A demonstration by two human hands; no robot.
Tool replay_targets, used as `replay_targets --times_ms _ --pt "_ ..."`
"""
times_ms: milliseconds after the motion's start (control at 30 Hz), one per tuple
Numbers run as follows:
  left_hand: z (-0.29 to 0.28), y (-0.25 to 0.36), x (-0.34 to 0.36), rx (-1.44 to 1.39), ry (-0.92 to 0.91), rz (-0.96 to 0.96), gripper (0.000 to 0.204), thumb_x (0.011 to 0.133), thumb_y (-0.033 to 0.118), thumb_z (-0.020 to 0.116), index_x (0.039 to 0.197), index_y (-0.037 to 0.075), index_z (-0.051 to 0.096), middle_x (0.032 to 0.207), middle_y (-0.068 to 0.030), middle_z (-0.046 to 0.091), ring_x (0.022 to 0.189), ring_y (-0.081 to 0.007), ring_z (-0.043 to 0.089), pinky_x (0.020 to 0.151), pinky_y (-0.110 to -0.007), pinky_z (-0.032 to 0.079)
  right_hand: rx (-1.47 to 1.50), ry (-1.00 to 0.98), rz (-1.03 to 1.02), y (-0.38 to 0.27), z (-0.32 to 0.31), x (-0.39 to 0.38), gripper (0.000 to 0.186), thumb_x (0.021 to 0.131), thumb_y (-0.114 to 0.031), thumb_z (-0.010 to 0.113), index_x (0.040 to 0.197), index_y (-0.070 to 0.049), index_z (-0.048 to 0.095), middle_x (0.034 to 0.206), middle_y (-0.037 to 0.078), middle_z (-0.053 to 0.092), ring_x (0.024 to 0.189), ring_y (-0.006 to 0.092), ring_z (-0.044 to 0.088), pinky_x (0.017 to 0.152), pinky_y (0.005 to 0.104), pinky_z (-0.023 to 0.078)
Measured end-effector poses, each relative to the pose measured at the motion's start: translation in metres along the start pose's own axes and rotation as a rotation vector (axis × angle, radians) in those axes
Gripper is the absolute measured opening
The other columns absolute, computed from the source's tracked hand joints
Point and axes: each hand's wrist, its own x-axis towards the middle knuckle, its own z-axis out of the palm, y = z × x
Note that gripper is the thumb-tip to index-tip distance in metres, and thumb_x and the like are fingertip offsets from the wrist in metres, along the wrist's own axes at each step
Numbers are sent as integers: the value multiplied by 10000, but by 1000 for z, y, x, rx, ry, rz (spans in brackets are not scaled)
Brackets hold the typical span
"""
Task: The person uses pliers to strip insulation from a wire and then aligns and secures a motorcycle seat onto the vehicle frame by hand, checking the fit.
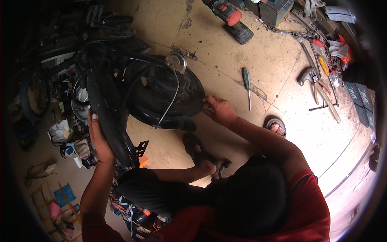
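Left hand (100, 140) lies along one black panel (107, 109), right hand (221, 111) curls at the edge of one round black part (191, 90), both grips unclear; rightward, open floor (225, 60) bears one screwdriver (247, 80).

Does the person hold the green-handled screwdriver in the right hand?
No, the green-handled screwdriver lies on the floor, apart from the right hand.

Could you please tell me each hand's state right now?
Left hand: open, against the black curved part.
Right hand: at the black rounded part; grip unclear.
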Motion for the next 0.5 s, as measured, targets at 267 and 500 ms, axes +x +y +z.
replay_targets --times_ms 267,500 --pt "-2 1 -2 7 -5 -27 613 1158 461 473 1613 52 435 1362 -102 637 1179 -180 641 1031 -299 510 -56 34 0 1 2 -1 374 941 -247 773 1247 -97 619 1035 199 731 906 404 738 797 492 593" --pt "-3 -1 -3 39 16 21 613 1161 459 468 1616 51 430 1369 -94 636 1190 -178 634 1042 -304 502 -370 187 349 47 -43 -17 238 948 -313 746 967 -87 674 853 193 743 814 405 732 745 504 588"
